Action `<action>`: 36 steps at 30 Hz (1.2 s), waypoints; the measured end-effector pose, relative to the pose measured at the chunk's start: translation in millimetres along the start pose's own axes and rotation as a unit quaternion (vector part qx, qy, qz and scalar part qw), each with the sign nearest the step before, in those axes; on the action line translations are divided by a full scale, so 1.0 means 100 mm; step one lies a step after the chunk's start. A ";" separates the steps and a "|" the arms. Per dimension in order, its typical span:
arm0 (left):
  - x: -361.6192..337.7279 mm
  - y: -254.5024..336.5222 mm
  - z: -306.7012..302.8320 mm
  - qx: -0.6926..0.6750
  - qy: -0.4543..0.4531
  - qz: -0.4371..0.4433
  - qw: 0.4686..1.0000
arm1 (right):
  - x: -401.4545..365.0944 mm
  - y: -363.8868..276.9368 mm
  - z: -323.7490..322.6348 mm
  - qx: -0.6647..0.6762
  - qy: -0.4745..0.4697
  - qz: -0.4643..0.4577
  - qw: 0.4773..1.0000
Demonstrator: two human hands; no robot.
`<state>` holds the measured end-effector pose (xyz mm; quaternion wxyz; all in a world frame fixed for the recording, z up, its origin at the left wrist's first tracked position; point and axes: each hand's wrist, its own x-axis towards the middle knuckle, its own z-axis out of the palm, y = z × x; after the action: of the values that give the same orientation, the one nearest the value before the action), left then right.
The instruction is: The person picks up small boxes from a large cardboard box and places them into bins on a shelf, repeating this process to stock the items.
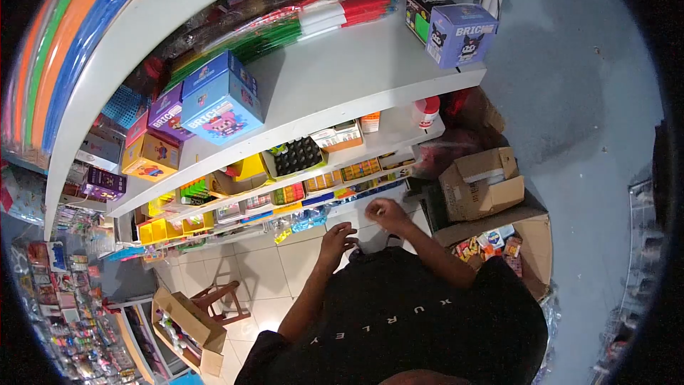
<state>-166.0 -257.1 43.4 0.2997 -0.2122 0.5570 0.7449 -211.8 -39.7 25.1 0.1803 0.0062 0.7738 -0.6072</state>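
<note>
My left hand (338, 241) is in front of the shelf unit at the lower middle of the head view, its fingers loosely bent and a little apart, with nothing visible in them. To its right and slightly higher, my right hand (385, 212) has its fingers curled in; whether something small is inside cannot be made out. The two hands are apart. Nearest to them is the lower shelf edge, where clear blue plastic packets (308, 219) hang. Small yellow-and-red boxes (324, 181) stand in a row just above.
Boxed brick toys (222, 105) stand on the upper shelf (335, 75). A tray of black-topped items (298, 157) sits below. Open cardboard boxes (481, 189) are at the right. At the lower left are a brown stool (217, 299) and another open carton (187, 331) on the tiled floor.
</note>
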 end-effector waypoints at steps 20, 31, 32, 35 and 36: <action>-0.23 0.69 0.45 0.380 -0.077 0.309 0.868 | -0.61 -1.00 -0.15 -0.186 -0.003 -0.094 0.978; -0.48 0.68 0.13 0.335 -0.025 0.318 0.887 | -0.41 -1.07 0.18 -0.227 -0.011 -0.180 0.957; -0.50 0.64 0.08 0.315 -0.009 0.360 0.878 | -0.37 -1.10 0.22 -0.237 -0.020 -0.198 0.951; -0.70 0.75 -0.02 0.317 0.017 0.338 0.886 | -0.33 -1.27 0.34 -0.212 -0.077 -0.165 0.960; -0.68 0.72 -0.04 0.310 0.023 0.356 0.881 | -0.33 -1.33 0.38 -0.221 -0.089 -0.174 0.955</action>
<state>-165.3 -289.9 136.8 0.0521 0.0866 0.8044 0.5854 -201.0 -102.9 151.4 0.1366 -0.2229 0.8586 -0.4409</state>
